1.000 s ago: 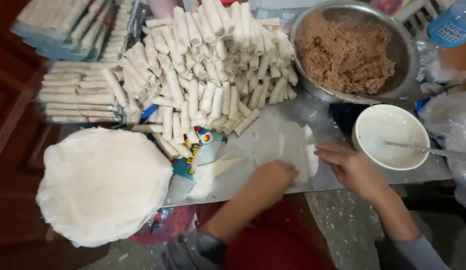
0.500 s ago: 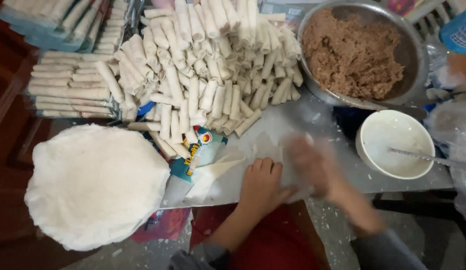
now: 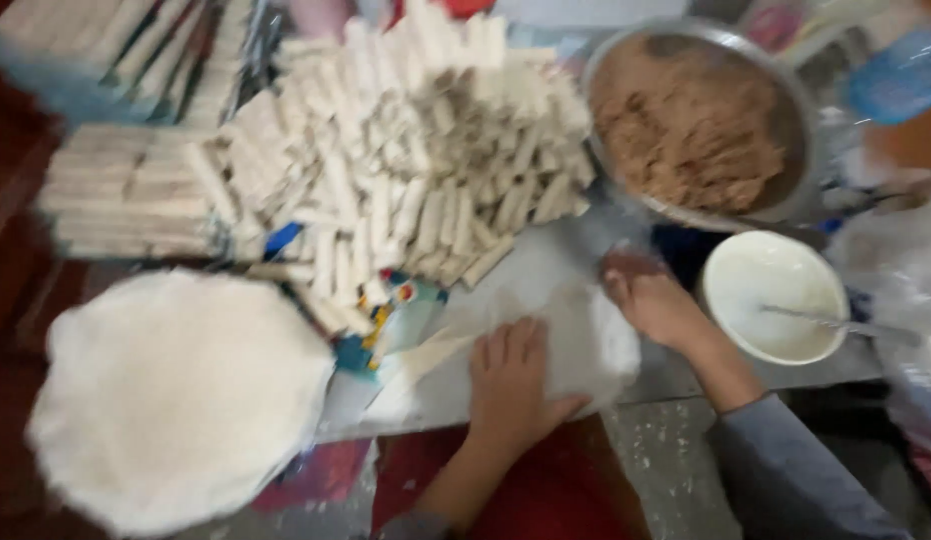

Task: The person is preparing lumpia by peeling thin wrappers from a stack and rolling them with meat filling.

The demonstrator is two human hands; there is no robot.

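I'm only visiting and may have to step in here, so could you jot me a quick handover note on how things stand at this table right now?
Left hand: flat, palm down, pressing on the thin white wrapper spread on the table.
Right hand: over the wrapper's far edge, fingers curled; the blur hides whether it holds filling.
Brown filling sits in the metal bowl; the white bowl with a utensil is to the right.
Stack of unused wrappers lies at the left.
Done: a big pile of finished rolls behind.
Left: this wrapper is still flat and unrolled; plenty of wrappers and filling remain.

Rolls pile (image 3: 406, 170), filling bowl (image 3: 686, 120), white bowl (image 3: 776, 295)
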